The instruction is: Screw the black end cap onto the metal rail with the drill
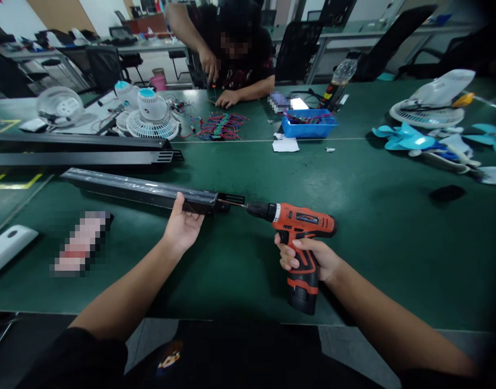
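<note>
My right hand [302, 254] is wrapped round the grip of an orange and black cordless drill [305, 219], which points left. The drill's long thin bit [234, 202] reaches the right end of a long black metal bar [146, 190]; whether it sits in a screw I cannot make out. With thumb on top and fingers underneath, my left hand [183, 224] grips that bar near the same end. The bar's far end lies up and to the left, over the green table [373, 259].
More black bars [78, 151] lie behind on the left. A blue bin [308, 125], a bundle of wired parts [221, 127] and white fans [153, 116] stand farther back. Blue fan blades [406, 136] are at right, a phone [84, 243] at left. Across the table works another person [248, 70].
</note>
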Demonstrator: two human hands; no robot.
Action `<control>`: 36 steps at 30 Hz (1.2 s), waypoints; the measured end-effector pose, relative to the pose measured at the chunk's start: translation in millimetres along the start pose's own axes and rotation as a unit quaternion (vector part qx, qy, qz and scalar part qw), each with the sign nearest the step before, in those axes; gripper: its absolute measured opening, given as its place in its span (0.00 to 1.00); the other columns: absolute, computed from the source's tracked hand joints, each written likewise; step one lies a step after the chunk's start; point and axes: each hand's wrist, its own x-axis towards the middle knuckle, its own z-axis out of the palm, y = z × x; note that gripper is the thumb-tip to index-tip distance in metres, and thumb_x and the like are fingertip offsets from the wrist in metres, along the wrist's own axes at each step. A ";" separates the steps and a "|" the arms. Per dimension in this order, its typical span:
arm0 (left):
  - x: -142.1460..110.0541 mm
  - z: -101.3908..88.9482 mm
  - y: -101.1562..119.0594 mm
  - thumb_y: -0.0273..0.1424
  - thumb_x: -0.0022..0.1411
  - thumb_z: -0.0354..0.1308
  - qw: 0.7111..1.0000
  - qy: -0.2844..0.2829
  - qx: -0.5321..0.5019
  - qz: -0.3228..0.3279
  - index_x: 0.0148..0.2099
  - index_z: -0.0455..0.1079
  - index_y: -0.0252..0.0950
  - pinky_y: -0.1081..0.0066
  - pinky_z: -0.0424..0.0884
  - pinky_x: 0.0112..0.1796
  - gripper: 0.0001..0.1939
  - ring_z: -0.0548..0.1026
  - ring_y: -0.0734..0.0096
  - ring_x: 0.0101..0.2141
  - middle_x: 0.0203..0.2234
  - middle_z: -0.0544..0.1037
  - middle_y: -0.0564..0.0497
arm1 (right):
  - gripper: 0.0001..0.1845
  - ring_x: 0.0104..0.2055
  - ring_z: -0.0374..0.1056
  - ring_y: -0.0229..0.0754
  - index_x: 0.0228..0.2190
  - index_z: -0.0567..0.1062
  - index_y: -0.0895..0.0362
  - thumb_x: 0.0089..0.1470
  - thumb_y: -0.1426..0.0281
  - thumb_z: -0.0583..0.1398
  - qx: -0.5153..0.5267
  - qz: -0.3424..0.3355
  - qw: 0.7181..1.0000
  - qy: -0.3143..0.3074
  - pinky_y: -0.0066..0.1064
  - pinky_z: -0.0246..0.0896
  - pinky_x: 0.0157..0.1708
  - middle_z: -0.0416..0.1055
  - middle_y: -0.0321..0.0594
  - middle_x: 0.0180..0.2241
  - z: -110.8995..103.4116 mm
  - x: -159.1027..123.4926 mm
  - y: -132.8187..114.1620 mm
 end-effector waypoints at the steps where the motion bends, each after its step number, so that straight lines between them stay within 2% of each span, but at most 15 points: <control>1: -0.6 0.7 -0.2 0.41 0.74 0.59 1.000 0.000 0.002 0.002 0.57 0.76 0.34 0.67 0.79 0.53 0.18 0.85 0.63 0.45 0.44 0.86 0.44 | 0.13 0.23 0.66 0.34 0.41 0.79 0.59 0.56 0.68 0.70 0.000 0.000 1.000 0.000 0.32 0.69 0.32 0.70 0.31 0.25 0.4 -0.1 -0.1; 6: -1.9 1.4 0.0 0.42 0.73 0.61 1.000 -0.001 0.001 -0.002 0.60 0.76 0.34 0.68 0.80 0.51 0.21 0.85 0.62 0.44 0.44 0.86 0.44 | 0.13 0.23 0.66 0.33 0.41 0.78 0.59 0.55 0.67 0.70 -0.005 -0.003 1.000 0.001 0.31 0.69 0.32 0.69 0.31 0.25 1.6 0.2 -0.5; 18: -1.8 3.2 -0.3 0.46 0.74 0.58 1.000 0.009 0.020 -0.003 0.62 0.75 0.33 0.69 0.78 0.53 0.25 0.85 0.64 0.44 0.46 0.86 0.43 | 0.14 0.23 0.68 0.33 0.42 0.80 0.61 0.56 0.67 0.70 0.001 -0.007 1.000 -0.002 0.31 0.71 0.32 0.71 0.31 0.26 -0.4 0.2 0.0; 24: -2.9 3.8 0.7 0.45 0.74 0.58 1.000 0.002 0.021 -0.008 0.59 0.76 0.33 0.69 0.78 0.54 0.23 0.84 0.64 0.46 0.46 0.86 0.43 | 0.13 0.24 0.68 0.33 0.42 0.79 0.60 0.57 0.68 0.70 0.011 -0.006 1.000 -0.010 0.31 0.72 0.32 0.71 0.32 0.26 0.2 0.0 0.1; 31: -6.3 5.0 3.4 0.40 0.72 0.61 1.000 0.014 -0.009 -0.015 0.55 0.76 0.33 0.66 0.79 0.52 0.17 0.85 0.61 0.43 0.41 0.86 0.44 | 0.12 0.23 0.69 0.34 0.41 0.79 0.60 0.56 0.68 0.70 0.017 -0.008 1.000 -0.011 0.32 0.72 0.32 0.72 0.32 0.26 -0.3 1.4 0.7; 36: -9.6 6.8 4.8 0.39 0.72 0.60 1.000 0.017 -0.017 -0.015 0.55 0.75 0.32 0.64 0.79 0.52 0.17 0.84 0.60 0.45 0.44 0.85 0.43 | 0.12 0.24 0.69 0.35 0.42 0.79 0.60 0.57 0.68 0.70 0.019 -0.004 1.000 -0.016 0.32 0.71 0.32 0.72 0.32 0.26 -1.9 1.9 1.0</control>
